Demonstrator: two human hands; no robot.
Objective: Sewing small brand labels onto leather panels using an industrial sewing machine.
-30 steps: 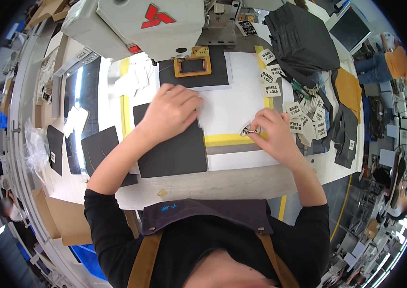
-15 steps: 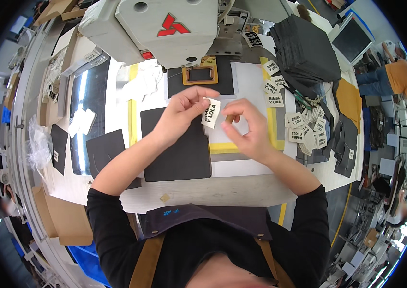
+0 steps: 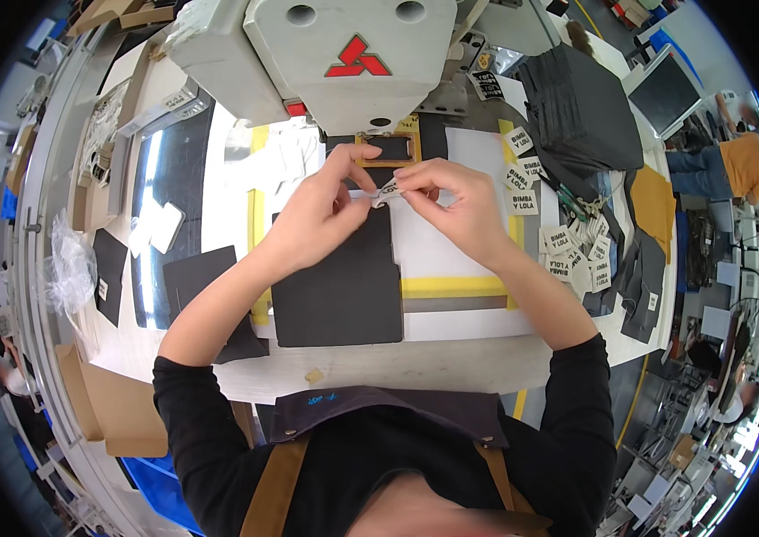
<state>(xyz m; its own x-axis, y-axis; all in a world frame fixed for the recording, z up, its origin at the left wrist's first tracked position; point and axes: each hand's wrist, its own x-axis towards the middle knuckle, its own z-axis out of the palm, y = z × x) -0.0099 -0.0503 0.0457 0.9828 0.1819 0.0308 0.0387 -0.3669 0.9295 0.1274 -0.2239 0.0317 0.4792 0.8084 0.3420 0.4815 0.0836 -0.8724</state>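
Note:
A small white label with black print (image 3: pixel 387 191) is pinched between my two hands, its right end bent or turned edge-on. My left hand (image 3: pixel 326 210) grips its left side between thumb and fingers. On the other side, my right hand (image 3: pixel 456 201) has its fingertips closed on the label's right end. Just beyond my fingers is the brass-coloured clamp frame (image 3: pixel 414 148) under the head of a white sewing machine (image 3: pixel 357 89). A black rectangular panel (image 3: pixel 336 291) lies flat on the table below my left hand.
Loose printed labels (image 3: pixel 576 255) lie in a heap at the right, with several more (image 3: pixel 524 202) along a yellow tape strip. A tall stack of black panels (image 3: pixel 581 107) stands at the back right. White paper pieces (image 3: pixel 285 166) lie left of the clamp. Further right, a person (image 3: pixel 742 157) stands.
My right hand has closed in from the right and now holds the label too. The label has turned from facing up to nearly edge-on. The whole view has shifted slightly.

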